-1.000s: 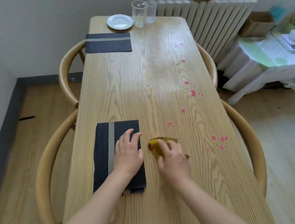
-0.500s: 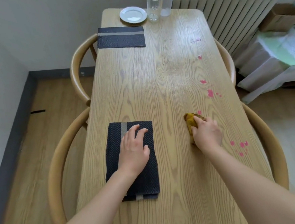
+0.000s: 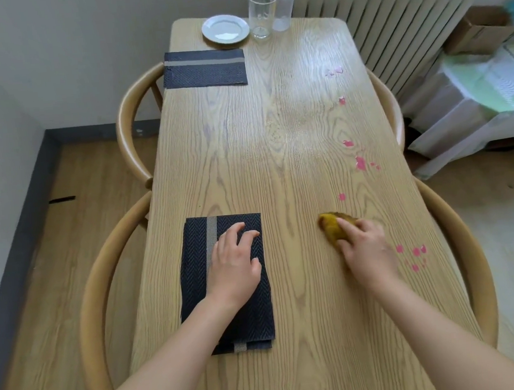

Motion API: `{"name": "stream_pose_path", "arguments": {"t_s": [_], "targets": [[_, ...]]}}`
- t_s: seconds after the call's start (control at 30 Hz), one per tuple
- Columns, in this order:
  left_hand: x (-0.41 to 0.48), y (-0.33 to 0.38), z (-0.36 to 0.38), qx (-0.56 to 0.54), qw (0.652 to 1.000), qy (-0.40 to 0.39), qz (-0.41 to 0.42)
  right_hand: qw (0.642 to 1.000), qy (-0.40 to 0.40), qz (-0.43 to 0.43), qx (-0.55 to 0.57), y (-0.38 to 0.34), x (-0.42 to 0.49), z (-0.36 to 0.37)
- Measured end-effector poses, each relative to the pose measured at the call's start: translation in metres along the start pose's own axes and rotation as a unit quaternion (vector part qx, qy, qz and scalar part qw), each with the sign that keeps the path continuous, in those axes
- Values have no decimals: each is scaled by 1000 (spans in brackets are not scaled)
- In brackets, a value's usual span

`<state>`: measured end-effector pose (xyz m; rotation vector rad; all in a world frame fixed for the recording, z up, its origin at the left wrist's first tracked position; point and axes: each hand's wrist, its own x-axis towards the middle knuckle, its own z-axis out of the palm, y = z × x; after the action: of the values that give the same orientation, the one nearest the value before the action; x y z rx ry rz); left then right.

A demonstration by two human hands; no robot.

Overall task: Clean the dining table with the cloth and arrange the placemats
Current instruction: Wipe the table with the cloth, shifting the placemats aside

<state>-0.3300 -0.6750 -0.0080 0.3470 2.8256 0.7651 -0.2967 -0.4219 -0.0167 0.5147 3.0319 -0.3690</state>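
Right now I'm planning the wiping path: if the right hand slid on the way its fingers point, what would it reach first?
The right hand points up-left, pressing the mustard-yellow cloth. Ahead looks like bare wooden table; the pink stains lie off to its right.

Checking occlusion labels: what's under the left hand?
The left hand lies flat on the near placemat, a dark herringbone mat with a tan stripe. A second mat edge peeks out at its near end. Whatever lies directly beneath the palm is hidden.
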Motion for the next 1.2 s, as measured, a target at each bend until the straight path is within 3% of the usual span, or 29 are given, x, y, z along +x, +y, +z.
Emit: {"name": "stream_pose_path", "arguments": {"t_s": [0.07, 0.17, 0.33, 0.43, 0.5, 0.57, 0.63, 0.73, 0.93, 1.07, 1.2], "targets": [[-2, 4, 2, -1, 1000, 1, 3, 996, 16, 85, 7, 25, -3, -8], [-5, 14, 7, -3, 1000, 0, 16, 996, 17, 90, -18, 31, -23, -9], [-9, 38, 17, -11, 999, -9, 45, 998, -29, -61, -17, -3, -83, 6], [-15, 49, 18, -13, 998, -13, 61, 974, -50, -215, -49, 1, -110, 12], [-17, 48, 19, -8, 998, -18, 62, 965, -41, -249, -66, 18, -108, 12], [-21, 52, 21, -8, 997, -23, 67, 980, -26, -184, -70, 38, -104, 6], [-26, 57, 25, -12, 997, -29, 75, 998, -4, -49, -40, 55, -101, -3], [-32, 66, 31, -20, 996, -36, 81, 995, -7, 97, 24, 66, -106, -16], [-53, 96, 46, -29, 994, -62, 90, 986, -111, 71, 97, 51, -140, -24], [-57, 114, 50, -25, 993, -77, 91, 915, -190, 170, 314, 60, -141, -47], [-59, 150, 55, -35, 995, -47, 75, 819, -179, 254, 482, 97, -135, -76]]}}
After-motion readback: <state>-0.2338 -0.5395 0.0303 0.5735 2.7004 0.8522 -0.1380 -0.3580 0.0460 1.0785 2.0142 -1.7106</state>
